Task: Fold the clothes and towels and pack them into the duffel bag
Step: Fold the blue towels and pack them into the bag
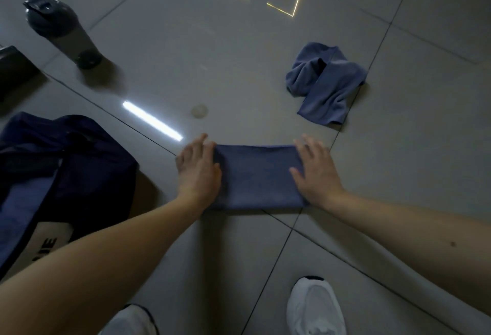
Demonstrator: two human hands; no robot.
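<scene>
While the folded towel (256, 175) lies flat on the tiled floor (186, 55) just ahead of the person, its long axis runs left to right across the view, one short end under each hand. The left hand (198, 168) rests on the left end and the right hand (317, 175) on the right end. Both sets of fingers (196, 143) are straight, slightly spread and pointing away from the body; they press down on the cloth and curl round nothing.

A dark navy duffel bag (87, 164) sits on the floor just left of the left hand, apart from the towel. A second towel (326, 82), crumpled at its far end with one flatter strip trailing toward the person, lies well beyond the right hand. At far left stands a dark bottle (62, 31). Two white shoes (314, 308) show at the bottom edge.
</scene>
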